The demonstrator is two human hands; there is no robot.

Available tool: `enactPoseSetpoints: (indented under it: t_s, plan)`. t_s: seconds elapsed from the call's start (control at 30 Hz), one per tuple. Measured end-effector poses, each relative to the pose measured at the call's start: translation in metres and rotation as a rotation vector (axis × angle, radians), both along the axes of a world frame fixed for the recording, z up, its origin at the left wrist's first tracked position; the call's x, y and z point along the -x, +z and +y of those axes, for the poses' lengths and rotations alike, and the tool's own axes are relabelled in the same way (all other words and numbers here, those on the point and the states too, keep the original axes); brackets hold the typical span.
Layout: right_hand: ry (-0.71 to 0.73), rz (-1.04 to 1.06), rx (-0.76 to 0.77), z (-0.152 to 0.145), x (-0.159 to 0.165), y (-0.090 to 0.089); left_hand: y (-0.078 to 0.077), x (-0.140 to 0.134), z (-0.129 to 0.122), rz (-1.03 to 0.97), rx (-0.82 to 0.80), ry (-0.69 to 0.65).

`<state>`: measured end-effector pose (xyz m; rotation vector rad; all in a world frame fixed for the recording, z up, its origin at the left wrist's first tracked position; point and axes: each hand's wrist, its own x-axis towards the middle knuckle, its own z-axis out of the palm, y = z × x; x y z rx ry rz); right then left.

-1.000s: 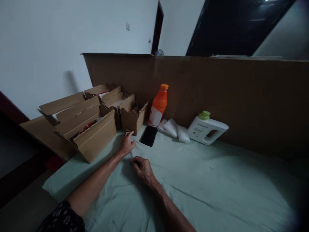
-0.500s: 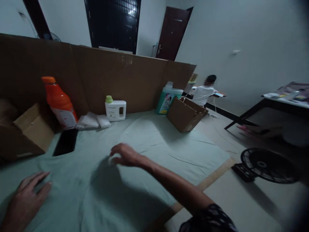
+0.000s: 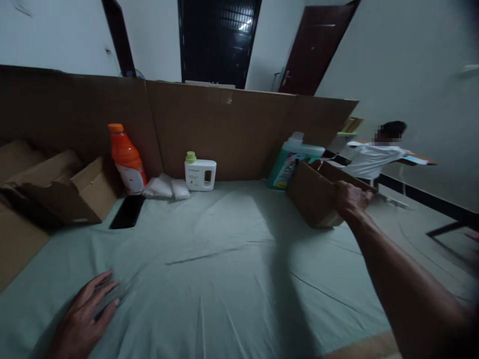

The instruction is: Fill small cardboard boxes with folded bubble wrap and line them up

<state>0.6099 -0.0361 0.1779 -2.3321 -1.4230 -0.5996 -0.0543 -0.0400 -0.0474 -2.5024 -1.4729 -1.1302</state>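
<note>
My right hand [image 3: 352, 197] is at the near rim of a brown cardboard box [image 3: 312, 199] on the right, its fingers closed over the edge; the fingertips are hidden. A bottle of green liquid [image 3: 286, 167] stands just behind that box. My left hand [image 3: 88, 314] rests at the lower left on the green cloth [image 3: 209, 279], fingers apart and holding nothing. Beyond it lies a black phone [image 3: 127, 212].
A large orange bottle [image 3: 127, 159], white plastic packets [image 3: 162, 187] and a white jug with a green cap [image 3: 200, 173] line the cardboard screen [image 3: 232, 132]. Open cardboard boxes [image 3: 63, 192] stand at left. A person [image 3: 374, 157] in white is beyond the right end.
My right hand has moved from mid-cloth out to the right-hand box and closed at its rim. The view has turned left. My left hand stays low on the cloth.
</note>
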Motion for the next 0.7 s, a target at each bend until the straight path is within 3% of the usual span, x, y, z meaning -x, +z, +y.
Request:
enactPoseSetpoints:
  t_s: [0.1, 0.23, 0.33, 0.37, 0.43, 0.53, 0.6, 0.7]
  plan:
    - [-0.072, -0.015, 0.026, -0.003, 0.003, -0.006, 0.002, 0.000, -0.001, 0.022, -0.029, 0.016]
    - [0.082, -0.055, 0.079, -0.026, 0.049, -0.016, 0.000, -0.003, -0.004, -0.038, 0.024, 0.032]
    - [0.336, -0.106, 0.081, -0.052, 0.115, -0.024, 0.006, -0.015, -0.006, -0.087, 0.098, 0.052]
    - [0.473, -0.145, 0.012, -0.061, 0.140, -0.026, 0.010, -0.022, -0.006, -0.105, 0.126, 0.048]
    - [0.707, -0.149, -0.065, -0.078, 0.188, -0.027, 0.023, -0.036, -0.008, -0.149, 0.180, 0.005]
    - [0.915, -0.106, -0.098, -0.100, 0.237, -0.024, 0.043, -0.056, -0.011, -0.252, 0.281, -0.085]
    - [0.932, -0.070, -0.133, -0.114, 0.248, -0.022, 0.053, -0.062, -0.013, -0.329, 0.370, -0.142]
    - [0.777, 0.180, -0.201, -0.132, 0.239, -0.033, 0.057, -0.063, -0.017, -0.448, 0.535, -0.201]
